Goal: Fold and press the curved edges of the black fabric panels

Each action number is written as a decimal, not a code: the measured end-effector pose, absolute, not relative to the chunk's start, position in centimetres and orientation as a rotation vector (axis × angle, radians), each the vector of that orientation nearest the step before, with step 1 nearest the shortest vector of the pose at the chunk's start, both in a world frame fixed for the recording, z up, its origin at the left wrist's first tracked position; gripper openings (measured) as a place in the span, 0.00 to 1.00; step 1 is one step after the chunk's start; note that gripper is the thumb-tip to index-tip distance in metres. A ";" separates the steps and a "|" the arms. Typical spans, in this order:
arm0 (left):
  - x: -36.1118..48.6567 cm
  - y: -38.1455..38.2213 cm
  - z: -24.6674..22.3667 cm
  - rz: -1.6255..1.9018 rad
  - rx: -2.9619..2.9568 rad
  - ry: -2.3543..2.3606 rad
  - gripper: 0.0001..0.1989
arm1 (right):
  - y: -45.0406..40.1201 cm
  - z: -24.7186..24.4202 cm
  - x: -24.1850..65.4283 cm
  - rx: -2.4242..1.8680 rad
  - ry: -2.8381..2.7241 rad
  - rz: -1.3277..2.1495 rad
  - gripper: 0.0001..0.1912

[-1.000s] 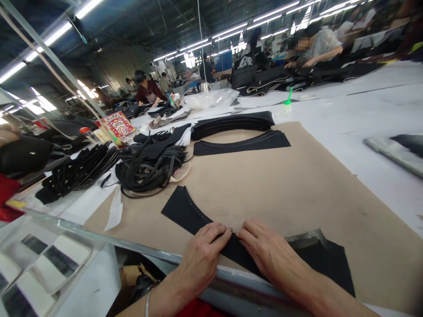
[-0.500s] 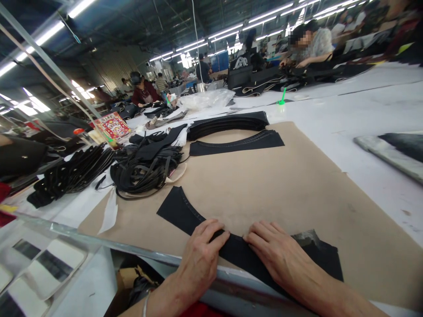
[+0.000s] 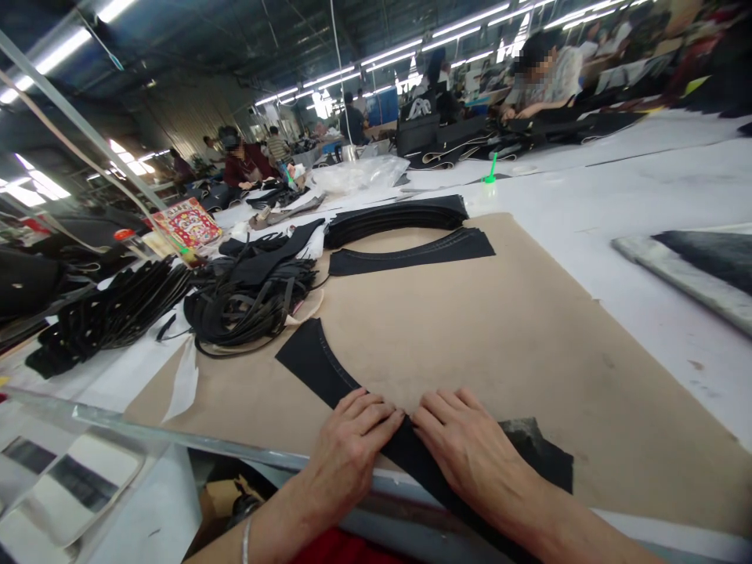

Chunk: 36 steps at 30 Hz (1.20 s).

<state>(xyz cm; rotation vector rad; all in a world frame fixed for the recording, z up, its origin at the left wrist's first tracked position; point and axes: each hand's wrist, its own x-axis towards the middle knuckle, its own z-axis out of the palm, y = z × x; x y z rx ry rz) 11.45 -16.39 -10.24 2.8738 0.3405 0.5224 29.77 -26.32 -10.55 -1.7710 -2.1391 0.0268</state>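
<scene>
A curved black piece (image 3: pixel 311 360) with a stitched inner edge lies on the brown sheet (image 3: pixel 411 329) and hangs over the table's front edge. My left hand (image 3: pixel 352 439) grips its upper edge near the middle, thumb and fingers pressed together. Close beside it on the right, my right hand (image 3: pixel 464 435) pinches the same edge, fingertips almost meeting the left thumb. Beyond the right hand, a dark worn patch (image 3: pixel 522 435) shows on the black material. Another curved black piece (image 3: pixel 411 254) rests farther back, in front of a black stack (image 3: pixel 399 219).
Bundled black straps (image 3: pixel 252 305) and a row of black pieces (image 3: pixel 111 313) lie at left. A stone-like slab (image 3: pixel 663 274) is at right, a green-tipped item (image 3: pixel 490 171) at the back. A person (image 3: pixel 540 74) works across the table.
My right hand has moved left along the edge, closer to my left hand. The right end of the black piece has shifted left. The whole view has moved slightly.
</scene>
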 end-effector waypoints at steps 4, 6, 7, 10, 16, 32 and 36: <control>11.1 -15.9 -10.1 0.531 2.852 0.388 0.19 | -25.6 -10.3 29.2 -1.795 -2.115 0.004 0.06; 11.1 -16.3 -10.3 0.535 2.838 0.420 0.19 | -25.8 -10.3 29.5 -1.780 -2.108 0.037 0.06; 11.1 -16.5 -10.3 0.534 2.833 0.436 0.19 | -26.0 -10.3 29.8 -1.775 -2.101 0.063 0.06; 11.1 -17.0 -10.5 0.509 2.825 0.459 0.20 | -26.7 -10.4 30.4 -1.763 -2.085 0.125 0.07; 11.6 -17.1 -10.1 0.470 2.882 0.456 0.21 | -27.1 -10.4 31.0 -1.708 -2.117 0.110 0.09; 13.6 -19.1 -10.3 0.442 2.697 0.391 0.21 | -28.4 -10.9 32.2 -1.636 -2.158 0.103 0.10; 13.8 -20.0 -10.8 0.466 2.736 0.387 0.21 | -28.4 -10.7 32.3 -1.620 -2.148 0.145 0.07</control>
